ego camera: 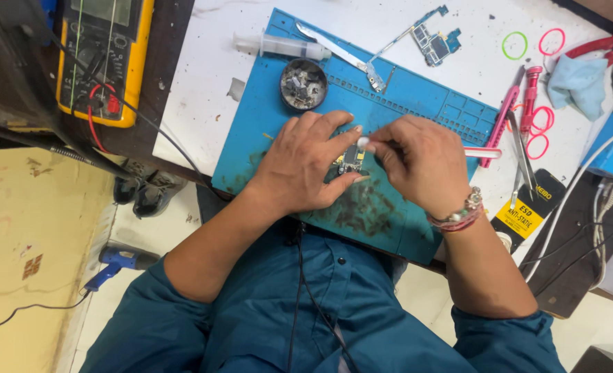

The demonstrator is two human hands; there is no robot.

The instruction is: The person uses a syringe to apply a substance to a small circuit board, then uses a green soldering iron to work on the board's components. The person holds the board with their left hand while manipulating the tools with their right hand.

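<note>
1. At the centre of the frame, on the blue work mat point(417, 235), the left hand point(299, 166) pins a small circuit board point(351, 160) in place, thumb and forefinger pinching its edges while the other fingers lie curled on the mat
2. Just right of it, the right hand point(424, 162) has its fingers pressed together around a slim pink-handled tool point(482, 152), whose handle sticks out toward the right; the working tip is hidden between the two hands, so I cannot tell exactly where it touches the board
3. Judging from the dark crumbs and smears on the mat below the hands, a good deal of scraping or cleaning seems already done; the board is not yet put aside, so this step looks midway
4. In the upper middle of the frame lie a larger blue circuit board point(435, 41), a metal strip part point(341, 55), a clear syringe point(285, 46) and a round dish of small scraps point(303, 84), all well apart from the hands; the bigger board appears set aside, untouched for now
5. At the right of the frame rest pink tweezers point(503, 121), a pink screwdriver point(529, 97) and coloured rubber rings point(515, 45); a yellow multimeter point(106, 59) sits at the upper left, not in use
</note>
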